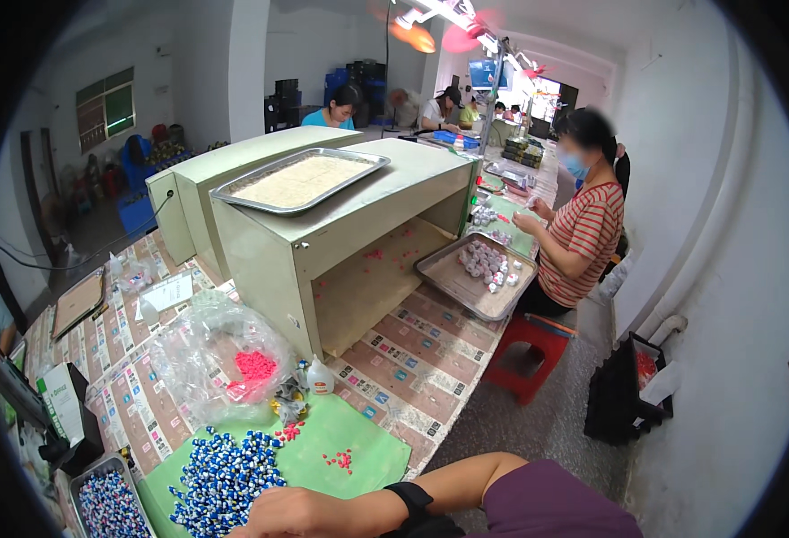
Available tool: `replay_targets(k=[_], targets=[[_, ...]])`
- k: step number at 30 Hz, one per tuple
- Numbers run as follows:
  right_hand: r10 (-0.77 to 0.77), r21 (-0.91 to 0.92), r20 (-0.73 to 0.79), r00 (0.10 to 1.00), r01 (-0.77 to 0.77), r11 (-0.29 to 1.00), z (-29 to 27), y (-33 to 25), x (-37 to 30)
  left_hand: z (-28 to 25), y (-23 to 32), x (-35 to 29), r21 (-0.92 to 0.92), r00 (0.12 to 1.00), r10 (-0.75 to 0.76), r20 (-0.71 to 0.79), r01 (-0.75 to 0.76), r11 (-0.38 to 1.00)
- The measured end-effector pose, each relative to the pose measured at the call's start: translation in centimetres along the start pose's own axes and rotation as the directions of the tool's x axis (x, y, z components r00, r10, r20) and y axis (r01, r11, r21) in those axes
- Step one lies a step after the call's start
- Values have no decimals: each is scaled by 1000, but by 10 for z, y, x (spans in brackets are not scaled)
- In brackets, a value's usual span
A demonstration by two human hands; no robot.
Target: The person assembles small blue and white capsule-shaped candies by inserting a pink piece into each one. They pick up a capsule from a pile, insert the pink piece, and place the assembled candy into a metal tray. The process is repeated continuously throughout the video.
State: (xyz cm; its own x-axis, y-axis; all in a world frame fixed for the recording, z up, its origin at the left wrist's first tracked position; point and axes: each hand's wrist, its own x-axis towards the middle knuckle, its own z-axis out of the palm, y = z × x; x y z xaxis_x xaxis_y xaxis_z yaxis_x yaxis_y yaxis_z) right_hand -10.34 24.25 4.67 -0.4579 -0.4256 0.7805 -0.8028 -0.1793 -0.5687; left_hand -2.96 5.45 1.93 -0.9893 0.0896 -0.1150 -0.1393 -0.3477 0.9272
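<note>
My right hand (294,514) is at the lower edge, beside a heap of small blue-and-white pieces (224,475) on a green sheet (367,441). Its fingers are cut off by the picture's edge, so whether they hold anything is hidden. A dark band (409,498) circles that wrist. My left hand is out of view. Small red pieces (342,461) lie loose on the sheet, to the right of the heap. Behind them stands a small white squeeze bottle (320,377), next to a clear plastic bag (199,345) with pink-red pieces (252,369) in it.
A metal tray (148,513) of blue, white and red pieces sits at the lower left. A cream metal box (273,269) with an open front carries another tray (224,195). To the right, a person in a striped shirt (596,229) works behind a tray (432,269) of whitish pieces.
</note>
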Motion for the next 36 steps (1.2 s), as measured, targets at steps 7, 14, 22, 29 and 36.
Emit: replay_targets(k=[7, 14, 22, 29, 36], targets=[[376, 306, 146, 915, -403, 862, 3, -6, 1, 5, 4, -8, 71, 996, 90, -9, -89, 993], [279, 233, 377, 883, -382, 894, 4, 7, -2, -10, -2, -7, 321, 971, 178, 158, -221, 921], [428, 50, 507, 749, -521, 852, -18, 7, 13, -12, -4, 4, 178, 990, 62, 129, -84, 980], [540, -262, 513, 667, -478, 838, -17, 33, 15, -29, 2, -17, -9, 996, 73, -55, -74, 997], [524, -367, 605, 600, -374, 852, -1, 45, 9, -38, -4, -15, 0, 989, 136, -65, -137, 991]])
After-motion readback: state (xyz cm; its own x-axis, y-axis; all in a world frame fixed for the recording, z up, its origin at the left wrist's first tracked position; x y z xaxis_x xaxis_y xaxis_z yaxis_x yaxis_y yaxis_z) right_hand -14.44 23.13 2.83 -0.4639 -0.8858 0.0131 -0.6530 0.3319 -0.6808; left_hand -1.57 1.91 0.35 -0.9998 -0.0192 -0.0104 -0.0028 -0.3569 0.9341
